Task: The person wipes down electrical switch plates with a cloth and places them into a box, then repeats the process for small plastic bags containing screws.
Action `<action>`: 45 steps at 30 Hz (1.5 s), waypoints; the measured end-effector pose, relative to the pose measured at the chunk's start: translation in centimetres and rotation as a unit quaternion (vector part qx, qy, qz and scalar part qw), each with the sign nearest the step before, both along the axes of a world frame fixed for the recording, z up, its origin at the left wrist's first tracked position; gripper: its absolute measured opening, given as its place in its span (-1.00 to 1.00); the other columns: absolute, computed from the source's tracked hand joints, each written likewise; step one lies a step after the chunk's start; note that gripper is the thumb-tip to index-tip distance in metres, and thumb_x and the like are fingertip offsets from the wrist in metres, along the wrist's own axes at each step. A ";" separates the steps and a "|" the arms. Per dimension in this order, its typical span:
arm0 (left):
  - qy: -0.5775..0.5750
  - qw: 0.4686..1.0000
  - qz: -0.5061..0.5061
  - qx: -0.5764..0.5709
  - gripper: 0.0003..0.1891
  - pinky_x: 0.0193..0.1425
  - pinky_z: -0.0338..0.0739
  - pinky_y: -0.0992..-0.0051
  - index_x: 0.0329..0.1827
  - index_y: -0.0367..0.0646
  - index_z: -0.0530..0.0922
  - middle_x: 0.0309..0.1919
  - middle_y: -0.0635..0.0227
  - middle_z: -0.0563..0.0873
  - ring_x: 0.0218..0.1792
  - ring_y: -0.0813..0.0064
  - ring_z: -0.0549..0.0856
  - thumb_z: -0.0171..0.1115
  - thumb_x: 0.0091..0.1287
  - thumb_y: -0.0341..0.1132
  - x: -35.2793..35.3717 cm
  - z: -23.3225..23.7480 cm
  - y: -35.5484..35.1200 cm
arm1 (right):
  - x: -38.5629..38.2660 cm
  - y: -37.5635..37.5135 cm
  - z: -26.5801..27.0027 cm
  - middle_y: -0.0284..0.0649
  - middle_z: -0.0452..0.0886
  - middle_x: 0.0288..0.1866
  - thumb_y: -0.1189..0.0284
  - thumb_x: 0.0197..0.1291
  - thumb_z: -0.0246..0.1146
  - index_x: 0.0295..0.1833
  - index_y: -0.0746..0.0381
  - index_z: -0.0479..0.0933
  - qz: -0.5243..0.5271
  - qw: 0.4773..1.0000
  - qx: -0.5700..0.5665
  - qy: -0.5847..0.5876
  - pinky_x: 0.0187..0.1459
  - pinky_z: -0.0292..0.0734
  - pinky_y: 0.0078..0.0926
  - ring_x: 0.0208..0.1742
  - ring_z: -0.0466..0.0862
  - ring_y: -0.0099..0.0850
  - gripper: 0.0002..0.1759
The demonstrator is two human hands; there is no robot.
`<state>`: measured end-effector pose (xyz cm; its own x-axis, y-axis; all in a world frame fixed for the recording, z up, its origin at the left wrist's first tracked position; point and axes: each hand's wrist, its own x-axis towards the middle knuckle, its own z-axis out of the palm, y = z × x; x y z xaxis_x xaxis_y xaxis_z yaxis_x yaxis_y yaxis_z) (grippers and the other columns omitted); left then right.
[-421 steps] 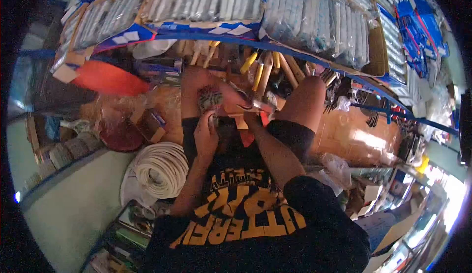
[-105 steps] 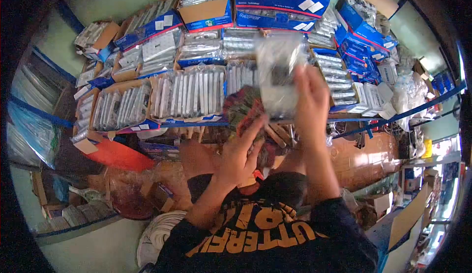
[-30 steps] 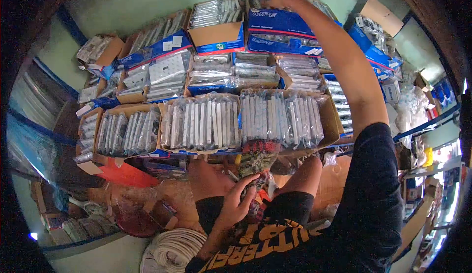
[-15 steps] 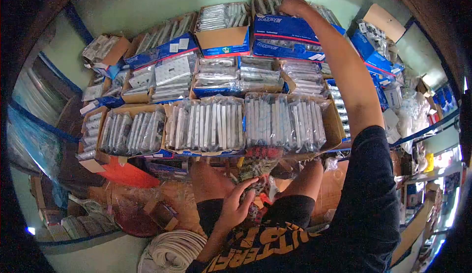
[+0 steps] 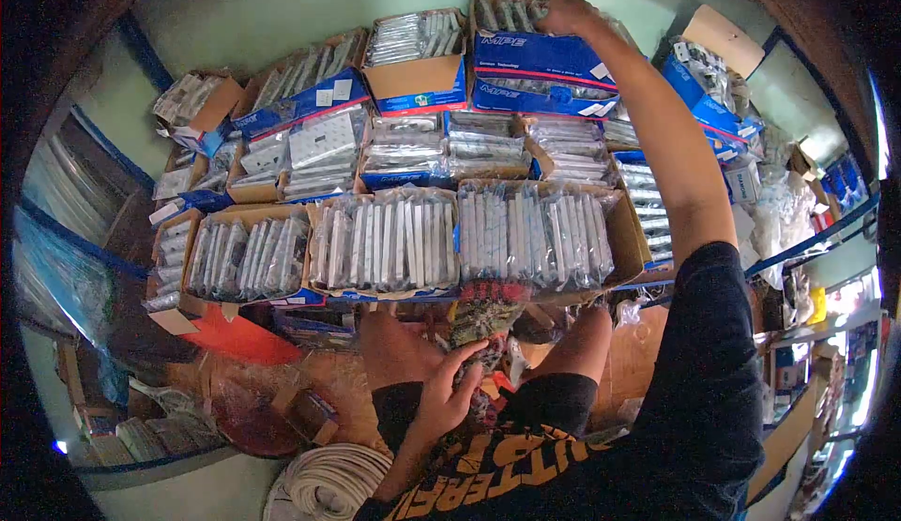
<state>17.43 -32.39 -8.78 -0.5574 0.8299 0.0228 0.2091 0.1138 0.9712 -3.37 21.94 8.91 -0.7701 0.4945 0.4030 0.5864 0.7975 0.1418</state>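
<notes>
My right hand is stretched far out, over the top of a blue MPE box at the back. Its fingers are curled down among the plastic-wrapped packets; their tips are hidden, so what they grip cannot be made out. Low in the middle, my left hand lies by my lap, index finger extended and thumb apart. Its fingertips touch a crumpled patterned cloth with a red-and-black checked part, which hangs below the front boxes between my knees.
Open cartons of wrapped flat plates, one holding white-edged plates, fill the shelf before me. More boxes stand at the right. A white cable coil and a red panel are lower left. Blue shelf frames flank both sides.
The view has shifted slightly, so the boxes sit a little further left. My right hand has moved slightly over the same box; my left hand stays at the cloth.
</notes>
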 end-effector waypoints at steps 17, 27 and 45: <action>-0.043 0.999 0.007 -0.009 -0.59 0.30 0.32 0.26 0.27 -0.19 0.42 0.15 0.08 0.55 0.23 0.20 0.51 -0.09 0.51 -0.13 -0.3 0.0 -0.8 | -0.4 5.4 3.7 0.10 0.60 -0.05 0.29 0.07 0.16 -0.21 0.39 0.53 0.088 0.983 0.148 0.070 0.03 0.49 -0.14 -0.02 0.61 0.01 -0.66; -0.037 0.990 0.115 0.070 -0.64 0.26 0.35 0.31 0.21 -0.23 0.44 0.08 0.19 0.57 0.13 0.31 0.53 0.00 0.47 -0.21 -0.7 -0.1 -2.3 | 20.1 -8.5 3.2 -0.30 0.57 -0.31 0.39 0.21 0.20 -0.04 0.24 0.49 0.093 0.814 -0.256 0.514 -0.31 0.46 -0.48 -0.33 0.54 -0.53 -0.76; 0.211 0.950 -0.035 0.226 -0.33 0.50 -0.17 0.09 0.42 -0.56 -0.04 0.42 -0.27 0.02 0.46 -0.14 0.01 -0.15 0.43 -0.19 6.2 3.6 6.5 | 33.4 -39.2 -11.0 -0.21 0.51 0.12 -0.11 0.39 -0.15 0.26 0.27 0.35 0.004 0.499 -0.736 0.457 0.13 0.41 -0.50 0.07 0.52 -0.43 -0.32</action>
<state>23.67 -25.87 -5.22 -0.3626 0.7178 0.5944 0.5827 -0.3232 0.7457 30.03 -17.24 -2.11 -0.6012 0.7715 -0.2082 -0.1340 -0.3542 -0.9255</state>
